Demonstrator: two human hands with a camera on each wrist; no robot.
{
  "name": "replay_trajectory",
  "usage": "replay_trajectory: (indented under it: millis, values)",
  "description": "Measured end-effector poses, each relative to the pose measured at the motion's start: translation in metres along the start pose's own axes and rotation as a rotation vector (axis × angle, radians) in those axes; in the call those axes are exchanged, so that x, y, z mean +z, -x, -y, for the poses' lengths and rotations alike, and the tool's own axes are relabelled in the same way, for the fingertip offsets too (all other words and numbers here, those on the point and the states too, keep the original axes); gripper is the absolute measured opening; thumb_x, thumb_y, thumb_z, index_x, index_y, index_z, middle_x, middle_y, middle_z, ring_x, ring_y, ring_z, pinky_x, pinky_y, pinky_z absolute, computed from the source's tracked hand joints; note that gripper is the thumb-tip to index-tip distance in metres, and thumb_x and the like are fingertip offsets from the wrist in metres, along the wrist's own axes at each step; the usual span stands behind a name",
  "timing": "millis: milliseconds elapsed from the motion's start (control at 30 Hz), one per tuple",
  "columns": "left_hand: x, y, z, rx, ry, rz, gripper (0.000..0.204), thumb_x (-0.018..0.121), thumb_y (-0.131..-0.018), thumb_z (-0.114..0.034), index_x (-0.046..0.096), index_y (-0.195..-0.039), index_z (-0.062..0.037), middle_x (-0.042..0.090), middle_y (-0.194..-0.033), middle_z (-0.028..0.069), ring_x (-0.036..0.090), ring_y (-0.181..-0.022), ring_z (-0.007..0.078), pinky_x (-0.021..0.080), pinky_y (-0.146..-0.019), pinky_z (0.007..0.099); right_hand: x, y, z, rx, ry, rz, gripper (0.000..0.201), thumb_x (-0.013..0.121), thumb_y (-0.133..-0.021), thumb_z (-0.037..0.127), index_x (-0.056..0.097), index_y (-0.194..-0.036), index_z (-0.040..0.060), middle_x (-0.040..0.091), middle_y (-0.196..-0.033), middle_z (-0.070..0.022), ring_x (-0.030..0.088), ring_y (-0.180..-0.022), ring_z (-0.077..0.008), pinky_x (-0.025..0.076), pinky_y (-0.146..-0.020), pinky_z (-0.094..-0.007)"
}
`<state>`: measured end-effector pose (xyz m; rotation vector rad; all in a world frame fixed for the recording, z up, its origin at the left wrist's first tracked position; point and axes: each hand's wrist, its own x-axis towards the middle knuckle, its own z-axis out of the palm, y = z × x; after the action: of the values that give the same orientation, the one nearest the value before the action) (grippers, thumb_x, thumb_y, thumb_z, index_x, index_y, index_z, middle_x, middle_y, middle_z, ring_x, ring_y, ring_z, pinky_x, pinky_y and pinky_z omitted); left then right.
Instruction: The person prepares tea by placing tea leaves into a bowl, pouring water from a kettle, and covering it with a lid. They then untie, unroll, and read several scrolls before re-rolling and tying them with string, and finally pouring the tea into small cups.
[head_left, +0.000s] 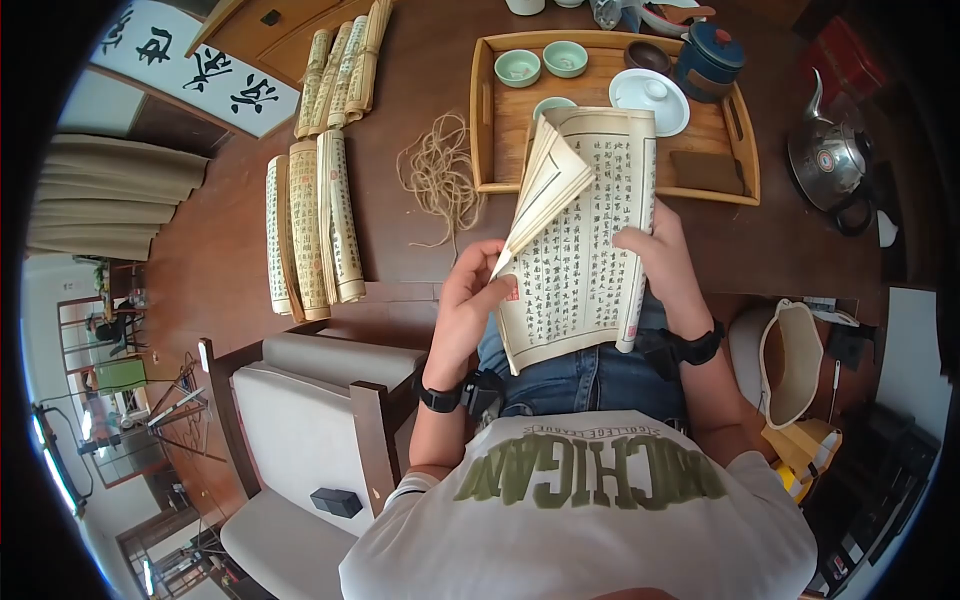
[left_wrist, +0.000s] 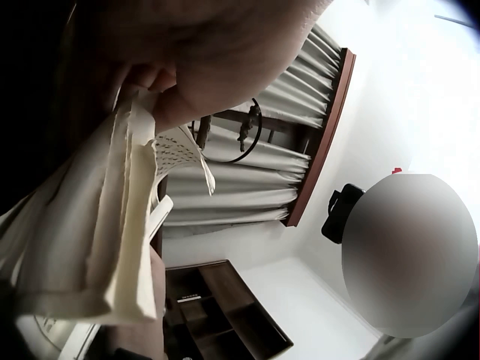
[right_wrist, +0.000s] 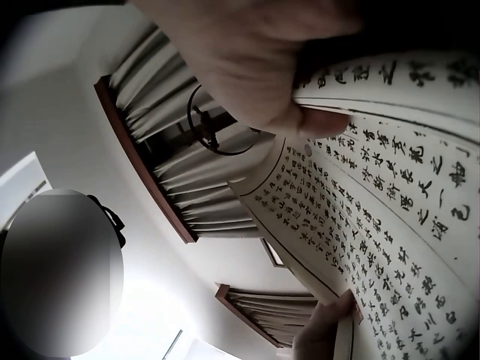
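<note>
A calligraphy sheet [head_left: 570,240], cream with columns of black characters, is spread in both hands above the lap. My left hand [head_left: 465,305] pinches its left edge beside a small red seal mark. At the upper left the paper folds over in a pointed, layered flap [head_left: 552,180]; in the left wrist view the stacked paper edges [left_wrist: 135,225] hang below the hand. My right hand [head_left: 668,262] grips the right edge, its thumb lying on the written face; the other fingers are hidden behind the paper. The sheet's top overlaps the tray in the head view.
Several rolled scrolls [head_left: 310,225] lie on the table to the left. Loose twine [head_left: 440,180] is heaped beside a wooden tray [head_left: 483,120] with green cups [head_left: 517,67], a white lidded bowl [head_left: 650,98] and a blue pot [head_left: 710,62]. A metal kettle [head_left: 830,150] stands at right.
</note>
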<state>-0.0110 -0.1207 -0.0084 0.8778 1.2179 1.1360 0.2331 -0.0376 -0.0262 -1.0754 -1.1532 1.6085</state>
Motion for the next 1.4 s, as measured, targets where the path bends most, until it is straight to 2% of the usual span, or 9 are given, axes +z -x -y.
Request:
replay_trajectory:
  millis: [100,300,500,633,800,900,1000,1167,1400]
  values:
    - [0.0,-0.002,0.0,-0.068,-0.207,0.01,0.026,0.06,-0.1,-0.002,0.062,-0.126,0.0009,0.067,-0.102,0.0008,0.06,-0.092,0.0064,0.047,-0.084,0.0231,0.012,0.003,0.0,-0.01,-0.002,0.018,0.04,0.058,-0.083,-0.002,0.064,-0.123,-0.0061,0.073,-0.107,-0.0106,0.069,-0.093,-0.0141,0.056,-0.083,-0.0299]
    - [-0.001,-0.003,0.004,-0.161,0.055,0.036,0.028,0.06,-0.107,-0.017,0.065,-0.13,0.0001,0.068,-0.103,-0.0012,0.057,-0.095,0.0056,0.047,-0.086,0.023,0.01,0.001,-0.002,0.0,0.044,0.107,0.042,0.059,-0.083,0.0,0.063,-0.124,-0.0072,0.074,-0.102,-0.0102,0.069,-0.091,-0.0135,0.055,-0.081,-0.0303]
    - [-0.002,0.005,0.007,0.005,-0.008,-0.075,0.03,0.059,-0.108,-0.017,0.064,-0.131,0.0015,0.069,-0.109,0.0002,0.06,-0.099,0.0061,0.049,-0.088,0.0246,0.001,0.005,0.002,-0.18,0.539,-0.105,0.043,0.059,-0.085,0.0,0.061,-0.128,-0.006,0.075,-0.093,-0.0113,0.071,-0.083,-0.0129,0.056,-0.075,-0.0314]
    - [-0.007,0.008,0.001,0.044,0.065,-0.102,0.027,0.057,-0.108,-0.014,0.064,-0.128,0.0022,0.07,-0.113,0.0033,0.063,-0.098,0.0065,0.051,-0.085,0.0238,-0.014,0.0,-0.001,-0.25,0.457,-0.106,0.044,0.057,-0.091,-0.003,0.059,-0.134,-0.0035,0.075,-0.097,-0.0144,0.074,-0.084,-0.0153,0.057,-0.072,-0.0312]
    - [-0.005,0.01,-0.004,0.105,-0.384,-0.245,0.014,0.061,-0.103,-0.01,0.065,-0.107,0.0021,0.068,-0.079,0.0047,0.057,-0.069,0.0049,0.047,-0.059,0.0285,0.019,0.012,0.014,-0.257,0.301,-0.126,0.051,0.055,-0.092,-0.006,0.059,-0.141,0.0057,0.072,-0.114,-0.0186,0.075,-0.087,-0.0241,0.058,-0.076,-0.0337]
    - [0.01,0.008,-0.004,0.391,-0.72,-0.377,0.007,0.062,-0.098,-0.005,0.062,-0.099,0.0018,0.062,-0.075,0.02,0.065,-0.064,0.0321,0.049,-0.059,0.039,0.026,0.007,0.012,-0.714,0.75,-0.089,0.055,0.057,-0.088,-0.007,0.06,-0.14,0.0095,0.067,-0.123,-0.0213,0.074,-0.089,-0.0313,0.059,-0.079,-0.0373]
    - [0.013,0.005,-0.003,0.444,-0.861,-0.437,0.006,0.065,-0.092,-0.002,0.06,-0.096,0.0006,0.062,-0.08,0.0225,0.063,-0.071,0.0433,0.05,-0.061,0.0437,0.031,0.018,0.015,-0.715,0.881,-0.062,0.053,0.058,-0.084,-0.008,0.065,-0.133,0.011,0.062,-0.126,-0.0197,0.072,-0.089,-0.0338,0.06,-0.077,-0.0416]
    - [0.026,0.012,-0.004,0.423,-0.878,-0.388,0.025,0.076,-0.084,-0.004,0.06,-0.103,-0.0029,0.063,-0.09,0.0203,0.065,-0.077,0.043,0.052,-0.066,0.0472,0.05,0.03,0.02,-0.74,0.944,-0.133,0.035,0.067,-0.082,0.002,0.068,-0.117,0.003,0.061,-0.125,-0.0197,0.073,-0.086,-0.0308,0.061,-0.07,-0.0408]
    - [0.042,0.005,0.009,0.472,-0.88,-0.394,0.033,0.077,-0.084,-0.002,0.058,-0.111,-0.0002,0.067,-0.094,0.0186,0.068,-0.074,0.033,0.053,-0.062,0.0394,0.059,0.029,0.014,-0.631,1.1,-0.256,0.066,0.087,-0.075,0.036,0.059,-0.124,0.0022,0.061,-0.126,-0.0183,0.073,-0.086,-0.0314,0.061,-0.069,-0.0393]
